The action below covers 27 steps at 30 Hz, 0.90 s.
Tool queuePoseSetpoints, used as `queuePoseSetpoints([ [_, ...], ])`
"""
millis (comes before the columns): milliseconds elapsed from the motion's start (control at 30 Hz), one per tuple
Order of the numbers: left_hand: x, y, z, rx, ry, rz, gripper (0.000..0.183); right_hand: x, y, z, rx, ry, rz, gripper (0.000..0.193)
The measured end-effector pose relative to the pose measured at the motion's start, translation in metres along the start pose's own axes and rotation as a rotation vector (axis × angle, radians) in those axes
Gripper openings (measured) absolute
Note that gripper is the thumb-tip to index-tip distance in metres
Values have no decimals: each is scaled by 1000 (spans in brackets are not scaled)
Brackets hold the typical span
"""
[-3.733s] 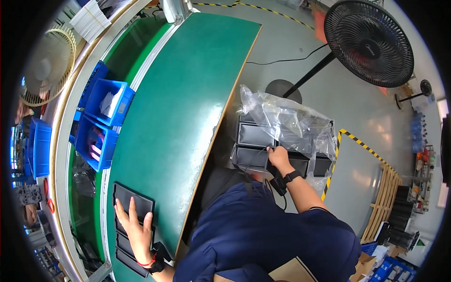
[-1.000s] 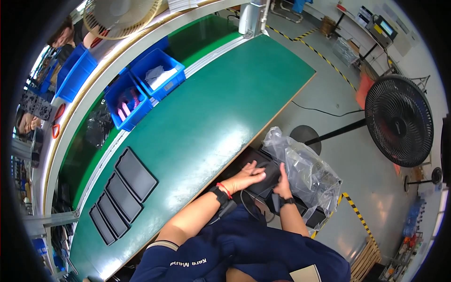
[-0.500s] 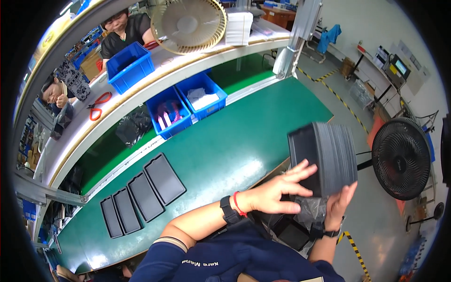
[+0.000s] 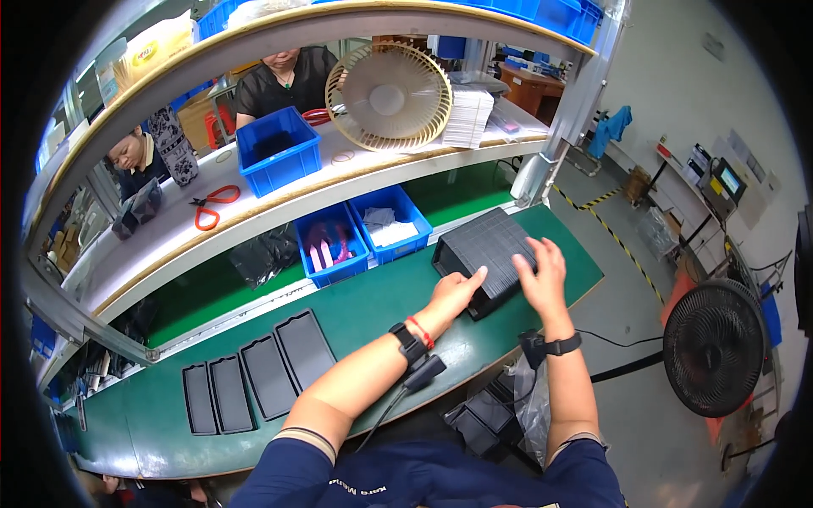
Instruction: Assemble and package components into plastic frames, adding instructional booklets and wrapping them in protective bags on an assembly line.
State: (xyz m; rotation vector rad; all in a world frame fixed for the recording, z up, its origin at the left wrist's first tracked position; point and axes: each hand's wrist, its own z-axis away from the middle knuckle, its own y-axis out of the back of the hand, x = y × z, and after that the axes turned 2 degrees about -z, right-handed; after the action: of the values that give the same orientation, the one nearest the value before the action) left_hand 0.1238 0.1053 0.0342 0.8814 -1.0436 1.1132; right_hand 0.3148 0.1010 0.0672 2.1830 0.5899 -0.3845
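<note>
A thick stack of black plastic trays (image 4: pixel 491 250) lies on its side on the green table, toward the right end. My left hand (image 4: pixel 453 300) is at its near left corner, thumb over the edge and the other fingers partly hidden against the side. My right hand (image 4: pixel 544 279) is open beside the stack's right edge, its fingers spread and raised; whether the fingertips touch the trays I cannot tell. Several single shallow black trays (image 4: pixel 269 372) lie in a slanting row on the left of the table.
Behind the table, two blue bins (image 4: pixel 334 254) stand under a shelf that holds another blue bin (image 4: pixel 279 161), red-handled scissors (image 4: pixel 212 207) and a pale round fan (image 4: pixel 389 97). A black fan (image 4: pixel 713 347) stands to the right. Two people sit beyond the shelf. More black trays (image 4: pixel 478 423) lie below the table's near edge.
The tray stack has moved from above the table's right near edge onto the tabletop, farther away and to the left. Both hands moved with it, and my right hand is now at its right edge.
</note>
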Motion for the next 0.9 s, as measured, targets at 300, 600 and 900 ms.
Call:
queuePoseSetpoints([
  [300, 5, -23, -45, 48, -59, 204, 27, -7, -42, -21, -228, -52, 98, 36],
  [600, 4, 20, 24, -155, -176, 375, 12, 41, -55, -69, -228, -190, 186, 38],
  [900, -27, 86, 103, 102, -374, 31, 18, -129, -72, 39, -383, -125, -970, 12],
])
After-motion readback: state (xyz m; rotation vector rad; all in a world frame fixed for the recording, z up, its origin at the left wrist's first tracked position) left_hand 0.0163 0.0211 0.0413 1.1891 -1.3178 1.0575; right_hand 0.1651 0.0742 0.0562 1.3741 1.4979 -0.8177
